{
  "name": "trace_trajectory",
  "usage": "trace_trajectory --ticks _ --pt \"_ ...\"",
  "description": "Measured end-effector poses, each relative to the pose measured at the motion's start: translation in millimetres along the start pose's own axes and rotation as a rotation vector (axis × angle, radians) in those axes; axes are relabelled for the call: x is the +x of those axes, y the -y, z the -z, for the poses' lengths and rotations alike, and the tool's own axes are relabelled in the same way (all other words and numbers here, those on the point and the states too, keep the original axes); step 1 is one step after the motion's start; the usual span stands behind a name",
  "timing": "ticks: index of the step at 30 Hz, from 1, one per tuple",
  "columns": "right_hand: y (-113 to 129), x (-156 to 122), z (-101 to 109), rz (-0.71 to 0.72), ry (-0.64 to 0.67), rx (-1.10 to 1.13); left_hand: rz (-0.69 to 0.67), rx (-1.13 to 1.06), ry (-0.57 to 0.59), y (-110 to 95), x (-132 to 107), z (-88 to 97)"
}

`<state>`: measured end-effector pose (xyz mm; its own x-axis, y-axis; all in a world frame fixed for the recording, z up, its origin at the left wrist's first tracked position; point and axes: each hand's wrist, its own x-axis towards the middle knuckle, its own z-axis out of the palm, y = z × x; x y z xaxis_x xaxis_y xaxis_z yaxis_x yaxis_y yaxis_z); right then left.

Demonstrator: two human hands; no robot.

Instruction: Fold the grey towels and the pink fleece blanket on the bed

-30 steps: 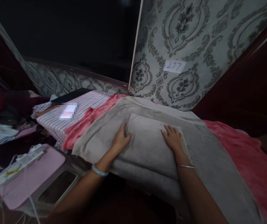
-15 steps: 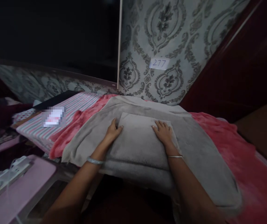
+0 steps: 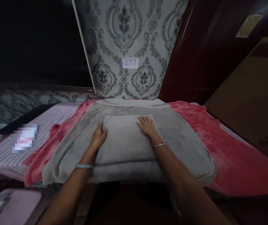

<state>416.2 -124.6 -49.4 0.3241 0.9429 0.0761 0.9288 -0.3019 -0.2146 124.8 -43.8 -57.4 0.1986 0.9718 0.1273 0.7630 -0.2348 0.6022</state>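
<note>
A squarish folded grey plush cloth [image 3: 124,137] lies flat on a wider spread of grey plush fabric [image 3: 180,134]. My left hand [image 3: 99,136] rests along the cloth's left edge, its thumb apart from the fingers. On the far right corner of the folded cloth, my right hand [image 3: 147,126] lies flat with its fingers spread. Both hands touch the cloth without gripping it. I cannot tell what kind of article the folded cloth is.
Pink plush fabric [image 3: 236,165] shows under the grey on both sides. At left are a striped cloth [image 3: 51,117] and a blurred-out phone-like object [image 3: 25,139]. A dark screen [image 3: 31,43] stands behind; a cardboard box [image 3: 250,93] is at right. A pink stool-like surface [image 3: 21,204] sits low left.
My view has turned to the right and levelled, so everything has shifted left in the picture. Both hands stay at the same places on the folded cloth.
</note>
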Motion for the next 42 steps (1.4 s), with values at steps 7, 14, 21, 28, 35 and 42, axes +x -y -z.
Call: trace_trajectory --ticks 7,14,21,28,35,42 --pt "1 -1 23 -0.031 0.076 0.055 -0.133 0.405 -0.002 -57 8 13.7" --pt "-27 -19 4 -0.012 -0.003 0.032 -0.267 0.601 0.138 -79 -4 -30.5" --pt "-34 -14 -2 -0.005 -0.046 0.051 -0.283 0.645 0.127 -72 -4 -33.4" --pt "-42 -43 2 0.012 0.049 0.036 -0.278 0.629 0.133 -71 -2 -34.6" --pt "-78 -108 -3 0.023 0.103 0.102 -0.277 0.623 0.141 -70 -1 -34.9" --pt "-46 -124 20 0.062 -0.038 0.061 -0.256 0.573 0.208 -90 -14 -25.3"
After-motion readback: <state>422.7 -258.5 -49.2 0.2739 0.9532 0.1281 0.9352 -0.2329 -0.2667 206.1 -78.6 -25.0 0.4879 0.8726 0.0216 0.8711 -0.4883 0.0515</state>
